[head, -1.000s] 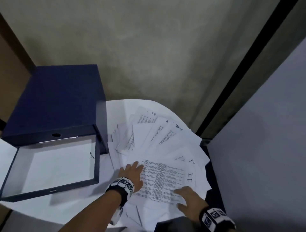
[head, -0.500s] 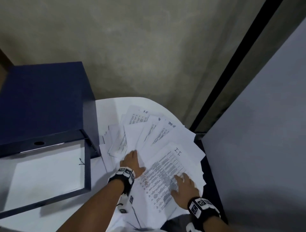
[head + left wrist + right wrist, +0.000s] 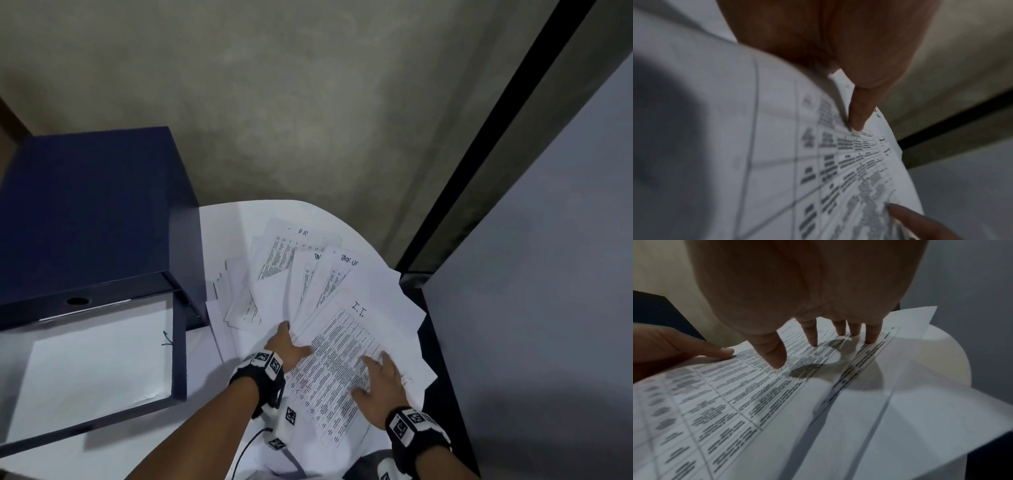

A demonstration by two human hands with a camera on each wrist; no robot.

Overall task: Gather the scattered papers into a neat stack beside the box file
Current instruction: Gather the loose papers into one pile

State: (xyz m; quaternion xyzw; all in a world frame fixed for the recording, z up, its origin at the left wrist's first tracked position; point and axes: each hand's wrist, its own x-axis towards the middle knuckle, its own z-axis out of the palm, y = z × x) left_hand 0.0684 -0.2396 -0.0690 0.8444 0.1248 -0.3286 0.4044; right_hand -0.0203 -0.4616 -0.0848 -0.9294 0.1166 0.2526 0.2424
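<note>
Step in hand: the gathering — both hands are on the top printed sheet [image 3: 346, 363], the one headed "I.T.", in the fan of papers [image 3: 301, 284]; nothing is squared into a stack yet.
Left hand [image 3: 287, 346]: lies at the sheet's left edge, fingers [image 3: 857, 116] straight and not curled round anything — one tip presses the paper, and whether any fingers are tucked under the edge cannot be told.
Right hand [image 3: 380, 380]: spread flat on the lower right of the same sheet, fingers [image 3: 813, 335] splayed and their tips pressing down; it holds nothing.
Papers: scattered in an overlapping fan on the white round surface [image 3: 226, 222], just to the right of the box file [image 3: 92, 222]; the farthest, headed "H.R.", points away from the person, and some corners overhang the surface's right edge.
Box file: dark blue, open, its tray [image 3: 180, 353] toward the person with a white sheet inside; it touches the left of the fan.
Next move, as a judgement: the hands would need to draw the fanned sheets inward under light pressure, turning them to a common direction, then pinch the bundle and tap its edges level.
Care needed: thin sheets slide and buckle easily — the overhanging ones could slip off.
</note>
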